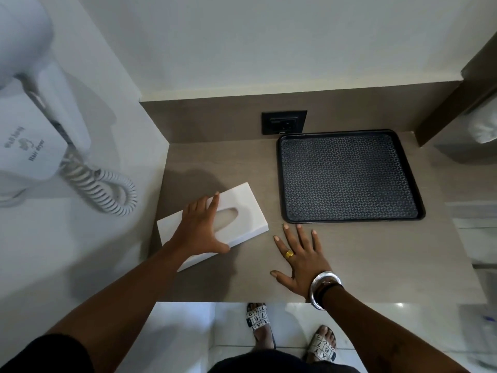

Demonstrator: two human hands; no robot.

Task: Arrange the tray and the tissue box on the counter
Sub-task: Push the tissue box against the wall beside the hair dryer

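A white tissue box [242, 208] lies askew on the left part of the grey-brown counter [376, 251], its oval slot facing up. My left hand [200, 228] spans the box's top, fingers on the far side and thumb against the near long side. A black tray [349, 176] with a patterned mat sits flat at the back right of the counter, close to the wall. My right hand [301, 257] rests flat and spread on the bare counter just in front of the tray's near-left corner, holding nothing. It wears a gold ring and a silver bangle.
A white wall-mounted hair dryer [29, 125] with a coiled cord [107, 189] hangs at the left. A black power socket [284, 122] sits in the backsplash behind the tray. A dark wooden panel [457, 103] bounds the counter's right. My sandalled feet [290, 335] stand below the front edge.
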